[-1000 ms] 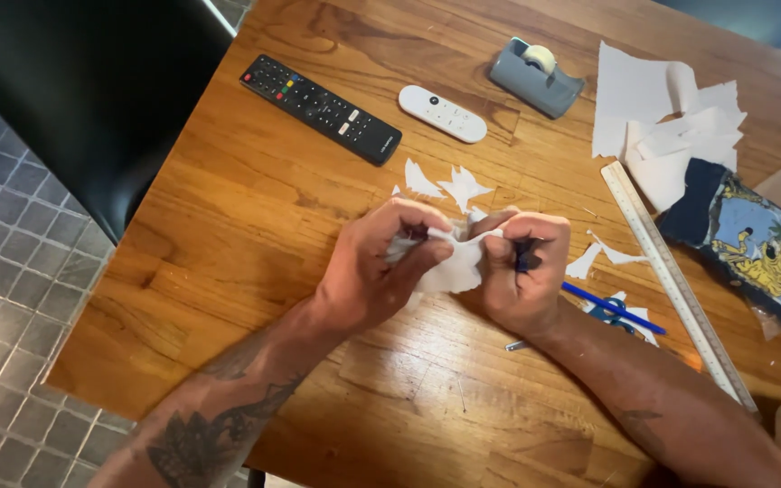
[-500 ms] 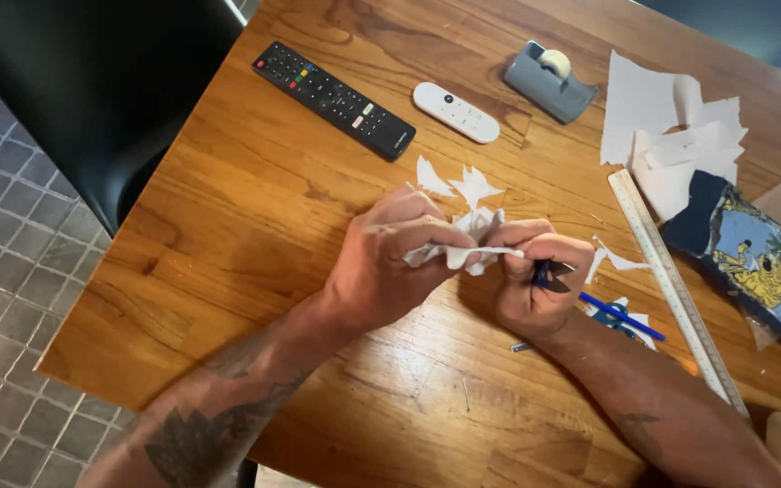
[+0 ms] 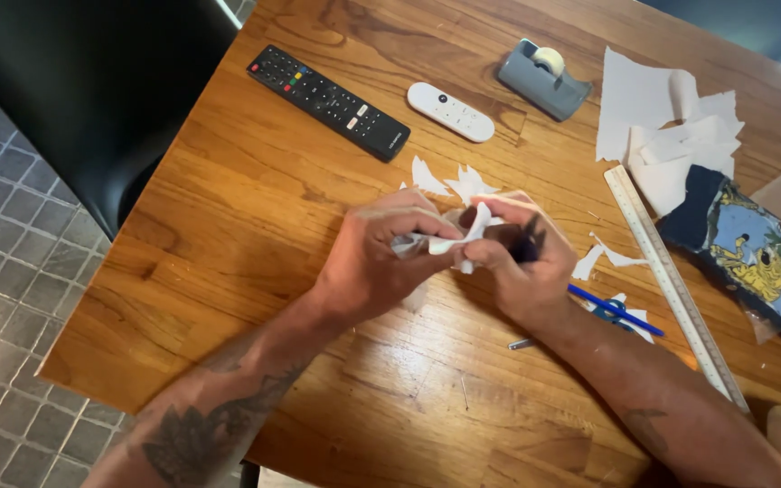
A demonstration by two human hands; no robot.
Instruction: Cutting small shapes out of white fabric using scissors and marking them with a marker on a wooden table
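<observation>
Now pinching a small white paper piece (image 3: pixel 440 242) between left hand (image 3: pixel 381 267) and right hand (image 3: pixel 517 262). Lying sideways, hand to hand. Also clutching dark scissors (image 3: pixel 528 242) in right hand, closed.

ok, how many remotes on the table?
2. A long black remote lies near the table's far left edge. A smaller white remote sits just right of it, between it and the grey tape dispenser. Neither hand touches them. None looks hidden.

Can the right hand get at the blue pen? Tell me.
Probably yes. The blue pen lies on the table just beside the right hand, nothing between them, but that hand already holds a dark tool and paper.
</observation>
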